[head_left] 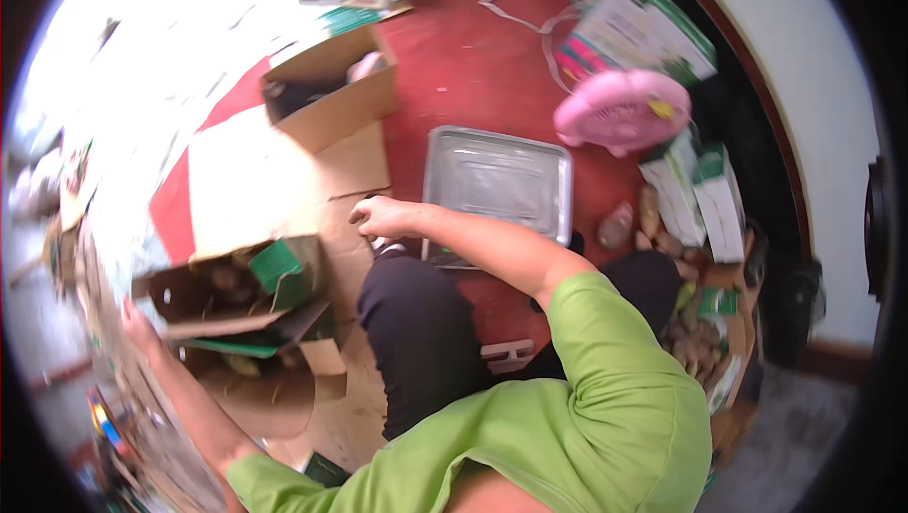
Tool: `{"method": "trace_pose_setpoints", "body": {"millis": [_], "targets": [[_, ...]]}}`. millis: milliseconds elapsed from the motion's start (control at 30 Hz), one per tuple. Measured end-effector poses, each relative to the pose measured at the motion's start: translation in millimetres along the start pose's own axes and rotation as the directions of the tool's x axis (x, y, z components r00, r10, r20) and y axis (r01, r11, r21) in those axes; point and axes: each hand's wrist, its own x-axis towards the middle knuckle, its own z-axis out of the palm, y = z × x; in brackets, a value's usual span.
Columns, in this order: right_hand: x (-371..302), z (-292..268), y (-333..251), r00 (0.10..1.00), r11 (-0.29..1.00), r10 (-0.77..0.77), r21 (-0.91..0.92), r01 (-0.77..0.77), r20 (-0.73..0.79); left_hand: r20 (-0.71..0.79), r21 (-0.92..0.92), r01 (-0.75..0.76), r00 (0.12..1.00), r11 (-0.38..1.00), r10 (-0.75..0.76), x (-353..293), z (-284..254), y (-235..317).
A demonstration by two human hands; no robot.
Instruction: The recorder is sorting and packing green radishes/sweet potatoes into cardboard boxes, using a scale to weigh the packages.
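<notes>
Left hand: at the far left of the frame, the left hand (140, 326) is at the outer end of the upper box (227, 327); blur and its small size hide the fingers, so whether they close on the cardboard cannot be told.
Right hand: near the centre, the right hand (378, 217) has its fingers curled and narrow; a dark bit shows beside the fingertips, but whether it is held cannot be told.
Upper box: open at centre left, with a green flap (276, 265) at its right end; rounded, brownish contents lie in shadow inside, too dim to name.
Lower box: another open box (270, 404) lies just below, partly covered by the upper one; a yellowish shape inside is hard to make out.
Third box: an open brown box (350, 116) stands at upper left of centre, with something dark and something pinkish inside, both unclear.
Tray: a shiny rectangular metal tray (497, 177) lies on the red floor (445, 64) at the centre, its lower part hidden by the right forearm.
Pink thing: a rounded pink object (624, 108) at upper right, perhaps a fan, is blurred.
Right edge: lumpy brown pieces (695, 343) sit partly behind the green sleeve (605, 324).
Upper left: glare washes out most detail.
Lower left: a small multicoloured object (107, 426) is too blurred to identify.
</notes>
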Motion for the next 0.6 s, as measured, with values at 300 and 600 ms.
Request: {"method": "trace_pose_setpoints", "body": {"millis": [300, 600], "targets": [[-133, -95, 46, 0.912, 0.98, 0.193, 0.108, -0.165, -0.362, 0.247, -0.198, -0.15, 0.949, 0.969, 0.197, -162, 125, 169], [-245, -99, 12, 0.817, 0.969, -0.229, -0.203, 0.14, -0.529, 0.594, -0.556, -0.089, 0.654, 0.827, 0.469, -342, 197, 349]]}}
